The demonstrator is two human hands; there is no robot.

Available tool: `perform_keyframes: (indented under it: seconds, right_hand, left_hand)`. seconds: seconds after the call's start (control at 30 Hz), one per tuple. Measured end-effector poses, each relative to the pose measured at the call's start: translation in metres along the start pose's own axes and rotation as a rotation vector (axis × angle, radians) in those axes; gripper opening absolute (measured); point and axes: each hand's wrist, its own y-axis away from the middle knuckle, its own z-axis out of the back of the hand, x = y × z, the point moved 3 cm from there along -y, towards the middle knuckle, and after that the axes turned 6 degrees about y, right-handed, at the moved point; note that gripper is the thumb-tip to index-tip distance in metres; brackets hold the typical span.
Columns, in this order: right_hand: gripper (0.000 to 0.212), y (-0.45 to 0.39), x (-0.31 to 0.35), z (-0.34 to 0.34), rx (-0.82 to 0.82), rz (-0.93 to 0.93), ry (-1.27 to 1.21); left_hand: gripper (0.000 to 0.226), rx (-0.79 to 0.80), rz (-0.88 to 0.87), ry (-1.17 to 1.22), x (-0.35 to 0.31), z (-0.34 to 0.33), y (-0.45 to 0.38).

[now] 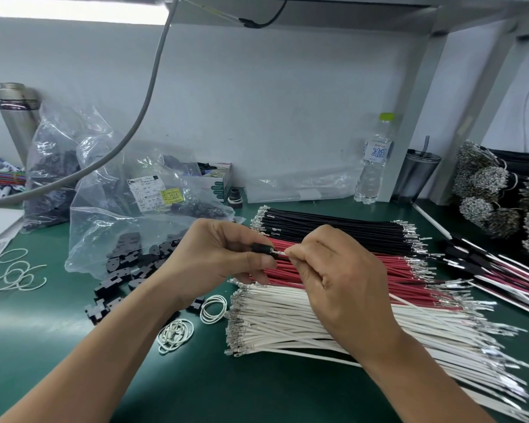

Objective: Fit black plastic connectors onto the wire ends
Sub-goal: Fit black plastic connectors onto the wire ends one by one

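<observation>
Between your hands, your left hand [226, 254] pinched 1 black connector [261, 249] while your right hand [333, 270] gripped a white wire [283, 254], its end at the connector's mouth. Beyond your right hand, finished assemblies [486, 270] lay; under it, 3 loose wire stacks [333, 319] remained, so most work looked undone.

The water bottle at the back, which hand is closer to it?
Right. The right hand, pinching a white wire, sits below and just left of the bottle; the left hand, holding a black connector, is farther left.
</observation>
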Motion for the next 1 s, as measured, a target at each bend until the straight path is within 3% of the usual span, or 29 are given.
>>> perform_keyframes:
  seconds: [0.2,0.37,0.6,0.83,0.9,1.0]
  right_hand:
    - [0.002,0.003,0.005,-0.01,0.085,0.022,-0.04]
    - [0.011,-0.001,-0.008,-0.003,0.077,-0.163,-0.175]
    - [0.018,-0.002,0.0,-0.01,0.122,-0.071,-0.154]
    - [0.025,-0.01,-0.009,-0.001,0.052,-0.063,-0.047]
    - [0.025,-0.01,-0.009,0.001,0.102,-0.077,-0.045]
    - [0.022,-0.006,-0.013,-0.002,0.308,-0.157,-0.093]
  left_hand:
    - [0.017,0.025,-0.049,-0.242,0.005,-0.009,-0.001]
    - [0.016,0.007,-0.065,-0.154,-0.003,-0.005,0.001]
    - [0.017,0.034,-0.12,-0.293,-0.001,-0.007,0.002]
    - [0.021,0.01,-0.158,-0.138,-0.008,0.0,0.0]
    - [0.023,0.019,-0.149,-0.134,-0.008,-0.002,-0.001]
    - [0.023,0.008,-0.128,-0.111,-0.008,0.004,-0.002]
